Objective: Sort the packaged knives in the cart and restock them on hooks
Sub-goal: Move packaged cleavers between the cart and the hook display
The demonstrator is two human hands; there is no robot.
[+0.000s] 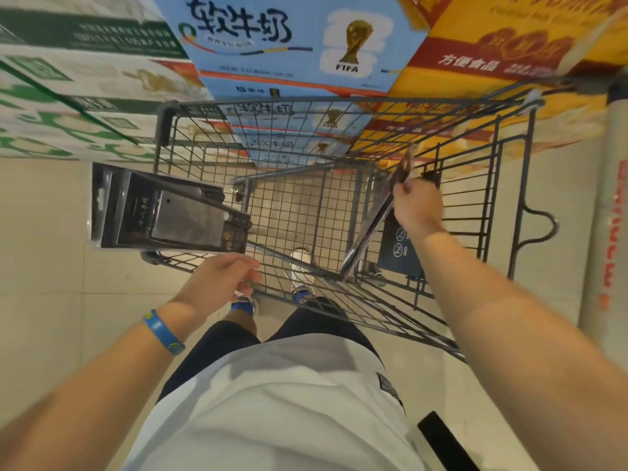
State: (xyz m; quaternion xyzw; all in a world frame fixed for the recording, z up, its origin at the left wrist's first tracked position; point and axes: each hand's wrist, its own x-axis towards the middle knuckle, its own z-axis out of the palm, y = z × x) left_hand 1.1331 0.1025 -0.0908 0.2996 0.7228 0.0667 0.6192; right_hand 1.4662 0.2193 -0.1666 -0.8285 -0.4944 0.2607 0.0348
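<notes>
Head view: the packaged cleaver [170,212] sits flat over the left rim of the shopping cart [165,122]. Its long side runs left to right, and the hang-hole end points left, away from the cart. The left hand [221,282] is just below its near edge with loose, spread fingers that hold nothing, so it looks like the nearer hand for a grab. The right hand [416,205] is well apart on the other side, pinching a thin long strip [368,229] seen edge-on; I cannot tell if that is another knife pack.
</notes>
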